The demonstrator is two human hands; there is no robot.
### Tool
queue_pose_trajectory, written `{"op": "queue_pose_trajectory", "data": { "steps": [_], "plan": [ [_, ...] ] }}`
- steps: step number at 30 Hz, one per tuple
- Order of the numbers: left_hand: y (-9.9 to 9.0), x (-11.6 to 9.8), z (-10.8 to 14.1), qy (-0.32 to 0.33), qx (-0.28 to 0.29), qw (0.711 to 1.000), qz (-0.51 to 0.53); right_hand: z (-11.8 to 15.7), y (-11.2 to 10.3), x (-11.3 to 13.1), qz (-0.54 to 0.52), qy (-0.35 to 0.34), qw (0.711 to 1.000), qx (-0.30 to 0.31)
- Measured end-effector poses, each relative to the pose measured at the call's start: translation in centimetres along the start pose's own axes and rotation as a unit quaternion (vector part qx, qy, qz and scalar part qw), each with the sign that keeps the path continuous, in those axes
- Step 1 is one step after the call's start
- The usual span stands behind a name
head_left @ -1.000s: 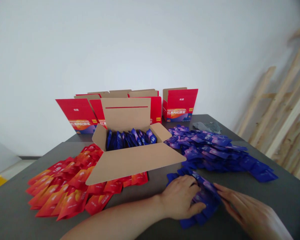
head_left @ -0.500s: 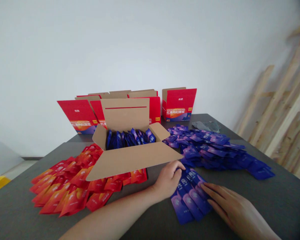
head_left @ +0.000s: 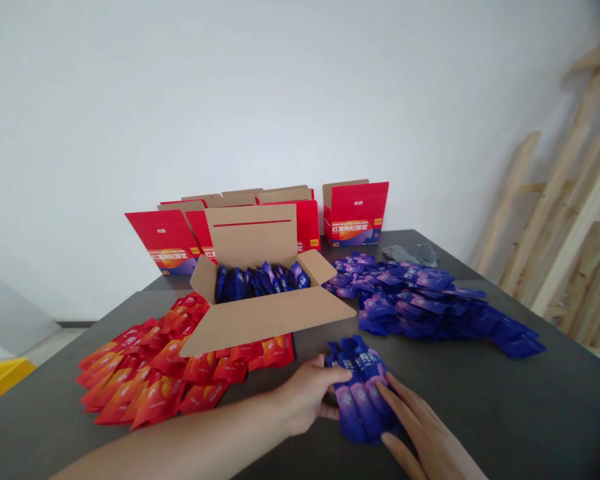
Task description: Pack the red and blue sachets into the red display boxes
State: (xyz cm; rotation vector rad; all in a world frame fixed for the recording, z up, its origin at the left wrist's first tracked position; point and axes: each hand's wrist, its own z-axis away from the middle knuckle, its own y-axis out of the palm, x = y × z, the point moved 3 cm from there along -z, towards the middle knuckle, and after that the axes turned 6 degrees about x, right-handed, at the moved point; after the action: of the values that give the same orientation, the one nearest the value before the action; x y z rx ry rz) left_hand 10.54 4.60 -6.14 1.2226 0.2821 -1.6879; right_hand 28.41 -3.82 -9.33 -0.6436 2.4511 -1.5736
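Observation:
Several overlapping blue-purple sachets [head_left: 363, 397] lie between my hands near the table's front. My left hand [head_left: 313, 393] grips them at their left side, thumb on top and fingers beneath. My right hand [head_left: 420, 423] rests along their right edge with its fingers apart, the fingertips touching the sachets. Just beyond, an open cardboard box [head_left: 265, 317] holds a row of upright blue sachets [head_left: 260, 280], its flaps spread outward. A heap of blue sachets [head_left: 420, 300] spreads over the right of the table. Red-orange sachets [head_left: 150, 367] are piled at the left, partly under the box's front flap.
Open red printed boxes [head_left: 355, 213] stand at the back of the dark table [head_left: 505, 407]. Crumpled clear plastic [head_left: 411, 255] lies behind the blue heap. Wooden racks [head_left: 570, 220] lean at the right, and a yellow container [head_left: 5, 379] shows at the far left.
My left hand has moved slightly left and down and now holds the sachets with its thumb on top. The sachets have shifted left, away from the blue heap. My right hand has followed leftward.

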Motion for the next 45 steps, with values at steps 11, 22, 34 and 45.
{"op": "queue_pose_trajectory", "data": {
  "steps": [11,22,34,45],
  "plan": [
    [1.1,0.1,-1.8,0.271,0.001,0.956,-0.108,0.3,3.2,0.2,-0.327,0.104,0.938,-0.049],
    [0.6,-0.8,-2.3,0.410,0.047,0.879,-0.239,-4.2,4.0,-0.8,-0.390,0.220,0.894,0.015],
    [2.5,0.8,0.7,0.339,0.056,0.914,-0.215,-2.2,7.0,0.4,-0.353,0.182,0.917,-0.014],
    [5.6,-16.2,12.0,0.418,0.052,0.870,-0.255,-15.6,-13.7,-0.5,-0.369,0.042,0.927,-0.059]
  ]
}}
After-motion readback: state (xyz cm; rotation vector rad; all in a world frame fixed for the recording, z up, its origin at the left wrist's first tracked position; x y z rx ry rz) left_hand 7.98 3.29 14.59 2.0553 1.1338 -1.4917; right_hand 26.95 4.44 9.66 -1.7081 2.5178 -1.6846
